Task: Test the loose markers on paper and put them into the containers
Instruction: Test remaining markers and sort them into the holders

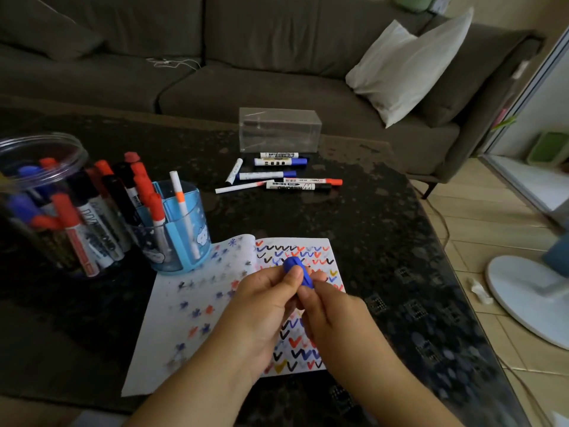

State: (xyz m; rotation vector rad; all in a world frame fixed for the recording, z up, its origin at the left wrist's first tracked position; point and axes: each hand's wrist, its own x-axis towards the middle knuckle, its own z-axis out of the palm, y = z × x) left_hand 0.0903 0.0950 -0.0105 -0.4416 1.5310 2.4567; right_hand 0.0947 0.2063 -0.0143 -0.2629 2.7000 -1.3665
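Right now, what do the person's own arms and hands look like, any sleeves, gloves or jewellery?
Both forearms are bare up to the frame's bottom edge: no sleeves show. The left hand and right hand wear no gloves, and no rings, watch or bracelet are visible.

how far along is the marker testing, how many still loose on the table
Mostly done: the clear jar and blue holder are packed with markers, and the paper is covered in test marks. In hand: both the left hand and right hand grip a blue marker over the page. Left: about seven loose markers by the clear box.
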